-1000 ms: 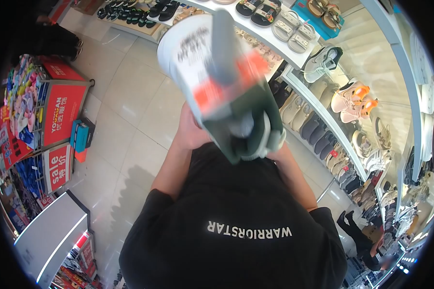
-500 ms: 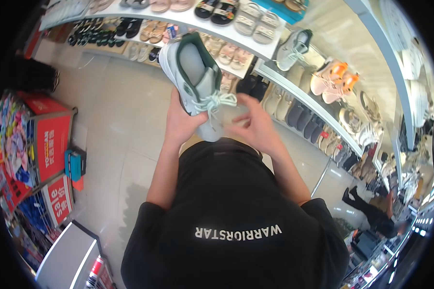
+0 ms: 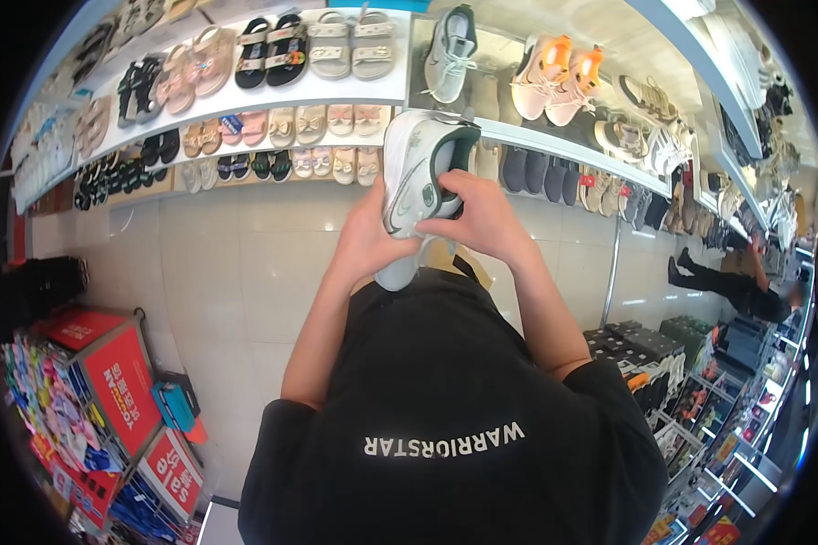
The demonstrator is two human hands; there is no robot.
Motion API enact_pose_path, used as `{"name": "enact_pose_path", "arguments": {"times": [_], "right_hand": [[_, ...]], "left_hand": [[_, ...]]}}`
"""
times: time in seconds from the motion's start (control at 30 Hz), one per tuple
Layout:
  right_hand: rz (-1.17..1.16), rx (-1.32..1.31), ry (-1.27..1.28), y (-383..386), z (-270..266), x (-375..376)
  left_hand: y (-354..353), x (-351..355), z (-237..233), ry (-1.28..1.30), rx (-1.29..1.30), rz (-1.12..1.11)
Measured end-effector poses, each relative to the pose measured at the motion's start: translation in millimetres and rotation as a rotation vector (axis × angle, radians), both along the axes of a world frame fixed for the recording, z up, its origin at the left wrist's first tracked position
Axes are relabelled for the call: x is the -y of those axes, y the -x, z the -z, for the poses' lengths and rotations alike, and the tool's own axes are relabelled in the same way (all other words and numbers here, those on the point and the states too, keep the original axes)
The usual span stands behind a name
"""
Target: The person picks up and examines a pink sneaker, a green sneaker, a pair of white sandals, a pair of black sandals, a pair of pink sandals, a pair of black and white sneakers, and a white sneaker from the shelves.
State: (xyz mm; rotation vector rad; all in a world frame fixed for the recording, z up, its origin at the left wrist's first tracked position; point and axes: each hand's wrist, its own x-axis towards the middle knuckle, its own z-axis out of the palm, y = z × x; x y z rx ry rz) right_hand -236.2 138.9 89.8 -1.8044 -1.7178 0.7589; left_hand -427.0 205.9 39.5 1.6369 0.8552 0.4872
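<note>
Both hands are on the sneaker (image 3: 412,177) now. Half a second ago only the left hand (image 3: 368,243) carried it, and the right hand (image 3: 480,218) hung open just beside its laces. The right hand has since closed over the sneaker's green-lined collar, fingers curled across its upper edge. The left hand stays wrapped around the lower part, near the toe end. Neither hand is spread; both curl tight to the shoe and hold nothing else.

The sneaker itself has turned. A second ago its sole and label faced me, then its opening and laces. Now I see its pale side panel, heel up and toe down, held in the air in front of the chest and touching only the two hands. I judge the hold steadier than it was — two-handed, so the shoe is less likely to slip.

My view has also swung upward: behind the sneaker runs a white shelf (image 3: 336,94) lined with sandals, with more shoes on racks to its right. Far right of the sneaker another person (image 3: 736,282) bends over — low and left of it stands a red sale bin (image 3: 123,381).
</note>
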Motion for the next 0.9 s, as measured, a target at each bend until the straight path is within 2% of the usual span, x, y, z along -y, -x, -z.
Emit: {"name": "enact_pose_path", "arguments": {"times": [0.07, 0.13, 0.23, 0.37, 0.47, 0.53, 0.63, 0.73, 0.83, 0.9], "right_hand": [[-0.006, 0.075, -0.007, -17.5, -2.3, 2.5], [0.056, 0.013, 0.063, -34.1, -4.3, 4.0], [0.084, -0.044, 0.051, -62.2, 4.3, 12.9], [0.107, -0.050, 0.011, -101.7, 21.5, 18.4], [0.108, -0.158, 0.061, -132.1, 23.8, 10.8], [0.094, -0.468, 0.256, -150.9, 5.2, -0.1], [0.056, -0.491, 0.298, -176.2, 0.6, -10.8], [-0.013, -0.521, 0.324, -197.2, 4.4, -19.6], [-0.147, -0.491, 0.311, -209.3, 3.4, -32.4], [-0.216, -0.382, 0.370, -212.6, -1.4, -39.5]], "left_hand": [[-21.1, -2.7, 5.9, -0.009, 0.004, 0.066], [-43.9, -2.1, 13.5, 0.099, 0.075, 0.087], [-75.3, 2.2, 28.8, 0.099, 0.122, 0.126], [-105.0, 2.0, 26.7, 0.099, 0.064, 0.138], [-126.2, 0.4, 38.5, 0.097, 0.037, 0.131], [-140.8, -0.9, 41.9, 0.167, 0.099, 0.101], [-157.8, 0.3, 29.7, 0.240, 0.094, 0.058], [-170.2, 1.8, 42.2, 0.231, 0.164, 0.010], [-179.1, 1.8, 54.6, 0.233, 0.198, -0.024], [-183.6, 4.7, 59.0, 0.244, 0.214, -0.043]]}}
